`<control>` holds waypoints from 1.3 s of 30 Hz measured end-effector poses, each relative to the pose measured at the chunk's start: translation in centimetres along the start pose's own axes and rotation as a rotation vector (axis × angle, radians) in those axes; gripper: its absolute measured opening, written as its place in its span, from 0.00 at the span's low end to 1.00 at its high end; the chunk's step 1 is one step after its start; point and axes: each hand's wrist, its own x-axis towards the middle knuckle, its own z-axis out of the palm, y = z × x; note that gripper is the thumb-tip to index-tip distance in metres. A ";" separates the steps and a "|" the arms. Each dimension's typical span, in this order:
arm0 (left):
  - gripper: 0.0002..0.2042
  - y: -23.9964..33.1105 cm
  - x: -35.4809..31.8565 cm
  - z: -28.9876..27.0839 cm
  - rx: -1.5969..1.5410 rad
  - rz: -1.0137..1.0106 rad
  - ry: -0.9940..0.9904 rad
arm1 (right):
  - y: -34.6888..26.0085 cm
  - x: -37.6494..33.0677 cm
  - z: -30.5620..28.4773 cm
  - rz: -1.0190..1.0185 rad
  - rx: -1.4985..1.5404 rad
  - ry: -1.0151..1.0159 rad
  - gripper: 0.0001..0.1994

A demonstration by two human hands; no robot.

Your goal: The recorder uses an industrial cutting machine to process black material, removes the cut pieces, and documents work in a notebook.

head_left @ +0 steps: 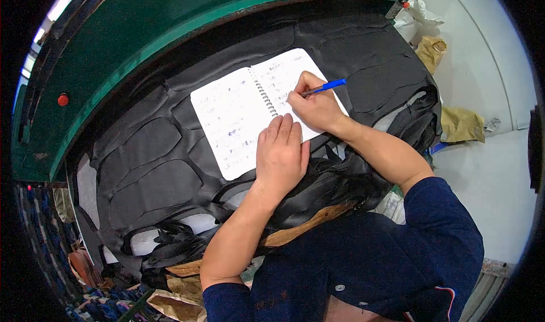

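Note:
A spiral-bound notebook (224, 112) lies spread on black leather sheets (153, 180), with handwriting on both pages. My right hand (318, 106) grips a blue-capped pen (334, 84) over the right page; its writing tip is hidden by the fingers. Flat across the lower part of the notebook, near the spiral, rests my left hand (282, 154), its fingers stretched out and close together. Curved cut outlines show in the leather around the notebook.
A green machine beam (170, 32) arches along the far side, with a red button (63, 99) at its left. Brown paper bags (461, 124) lie on the right. Ragged leather edges and a wooden edge (309, 224) run along the near side.

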 end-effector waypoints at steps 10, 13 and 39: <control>0.20 0.1 0.1 -0.2 -0.017 -0.001 0.010 | -0.4 -0.1 -0.4 0.009 -0.012 -0.025 0.09; 0.20 0.2 0.2 -0.3 -0.009 -0.007 -0.012 | -0.2 -0.2 -0.3 0.000 -0.014 -0.024 0.09; 0.21 0.0 0.0 -0.1 -0.005 -0.006 0.001 | 0.2 -0.1 -0.1 0.021 0.020 0.007 0.08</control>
